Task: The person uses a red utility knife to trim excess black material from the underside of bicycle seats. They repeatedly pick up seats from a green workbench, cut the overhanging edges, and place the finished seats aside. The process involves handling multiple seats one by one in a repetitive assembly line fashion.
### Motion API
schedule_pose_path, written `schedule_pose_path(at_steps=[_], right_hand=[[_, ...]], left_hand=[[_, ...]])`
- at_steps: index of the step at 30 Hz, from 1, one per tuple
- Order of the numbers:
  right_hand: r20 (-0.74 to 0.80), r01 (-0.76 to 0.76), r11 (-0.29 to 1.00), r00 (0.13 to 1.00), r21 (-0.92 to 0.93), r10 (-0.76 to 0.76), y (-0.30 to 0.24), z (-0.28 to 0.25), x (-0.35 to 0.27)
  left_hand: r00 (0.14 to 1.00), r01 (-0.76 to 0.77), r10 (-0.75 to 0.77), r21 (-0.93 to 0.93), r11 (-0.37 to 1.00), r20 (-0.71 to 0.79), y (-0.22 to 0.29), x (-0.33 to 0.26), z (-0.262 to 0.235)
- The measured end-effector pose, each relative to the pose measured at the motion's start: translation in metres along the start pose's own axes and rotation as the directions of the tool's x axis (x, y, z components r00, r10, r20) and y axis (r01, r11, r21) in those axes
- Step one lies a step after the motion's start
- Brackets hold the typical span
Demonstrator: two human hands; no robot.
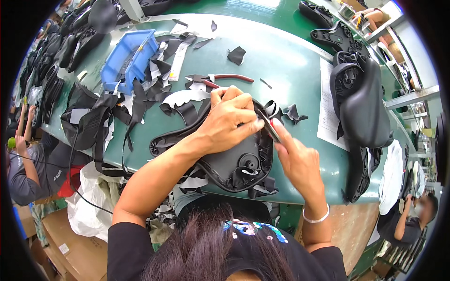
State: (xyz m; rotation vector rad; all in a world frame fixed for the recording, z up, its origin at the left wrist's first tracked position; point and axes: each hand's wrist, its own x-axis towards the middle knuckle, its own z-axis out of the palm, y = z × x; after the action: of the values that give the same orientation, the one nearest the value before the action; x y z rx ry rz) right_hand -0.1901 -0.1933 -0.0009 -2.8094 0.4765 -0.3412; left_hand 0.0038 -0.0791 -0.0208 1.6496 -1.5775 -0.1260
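Head view: a person is leaning over a green table (286, 63), both bare hands working close together on one piece.
Black seat: it is lying underside up at the table's near edge, in front of the person's body, its round recess facing upward; this is probably keeping the inner rim within easy reach.
Left hand (232, 117): it is bearing down on the seat (222, 161) with fingers curling inward and thumb stretching toward the right hand, likely steadying the work; the fingertips are hidden, so I cannot tell what they are pinching.
Right hand (300, 159): it is closing around a slim tool (273, 134) with grey and red parts, the forefinger reaching along it, seemingly for finer control.
Tool tip: it is pointing toward the seat's rim beside the left thumb; exact contact is too small to tell.
Red-handled pliers (234, 76): they are lying just beyond the left hand, presumably for quick pick-up.
Blue bin (112, 60): it is standing at the left, black scraps (140, 96) lying beside it, out of the working spot.
Finished-looking seats (365, 105): they are resting in a pile at the right, beside a printed sheet (328, 96).
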Motion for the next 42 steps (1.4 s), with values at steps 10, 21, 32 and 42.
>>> schedule_pose_path(at_steps=[10, 21, 32, 42], right_hand=[[0.170, 0.053, 0.991, 0.985, -0.123, -0.032, -0.016, -0.042, -0.028], [0.379, 0.376, 0.893, 0.886, -0.248, -0.268, -0.012, -0.050, 0.046], [0.319, 0.278, 0.912, 0.931, -0.303, -0.178, -0.039, -0.054, 0.041], [0.312, 0.282, 0.925, 0.929, -0.255, -0.197, -0.031, -0.041, 0.001]], left_hand=[[0.646, 0.178, -0.716, -0.860, 0.478, -0.264, -0.023, -0.018, -0.030], [0.780, -0.047, -0.561, -0.921, 0.387, -0.276, 0.035, -0.065, -0.069], [0.946, 0.133, -0.198, 0.251, 0.959, 0.256, -0.015, -0.034, -0.069], [0.833, 0.218, -0.549, -0.953, 0.208, 0.071, -0.014, -0.018, -0.067]])
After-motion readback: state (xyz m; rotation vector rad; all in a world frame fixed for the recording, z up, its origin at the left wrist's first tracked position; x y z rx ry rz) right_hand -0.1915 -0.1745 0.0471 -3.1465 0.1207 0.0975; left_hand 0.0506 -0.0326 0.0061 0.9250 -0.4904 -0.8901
